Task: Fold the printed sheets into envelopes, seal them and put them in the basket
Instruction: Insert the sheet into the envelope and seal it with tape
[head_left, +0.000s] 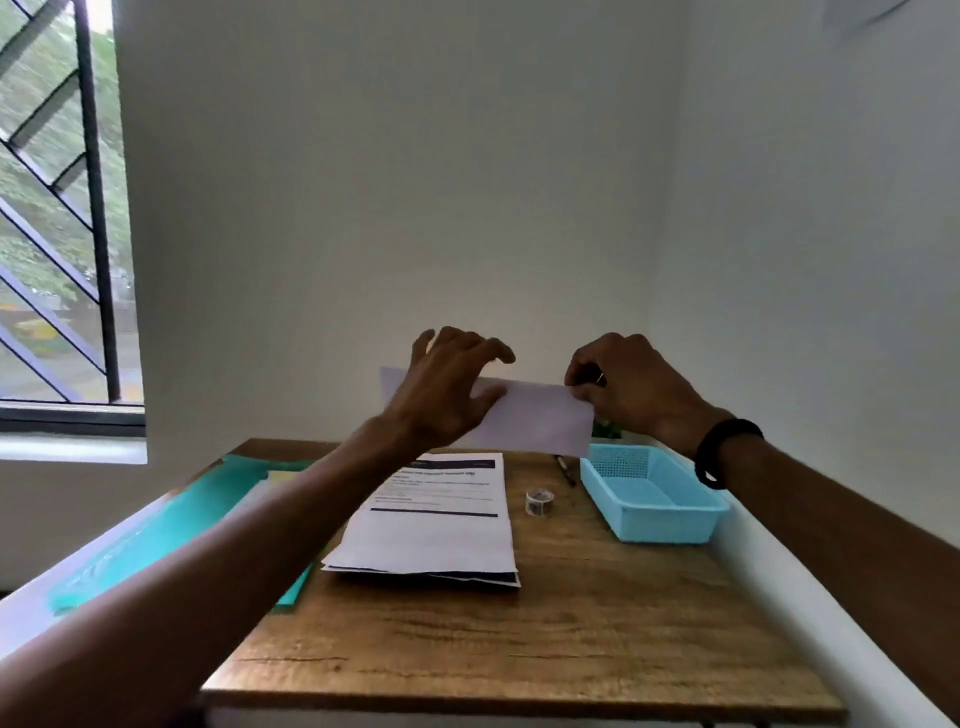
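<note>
Above the wooden table (545, 623), both hands are pinching a white paper envelope (535, 415): left hand (447, 389) loosely, right hand (623, 389) tightly; it may slip leftward.

Both hands (540, 389) on raised envelope (535, 418)

A brown wooden bench (519, 639) is standing in a corner between plain white walls (395, 182). On the left, daylight is coming in through a window (57, 208) with dark slanted bars, and green trees are showing outside.
</note>
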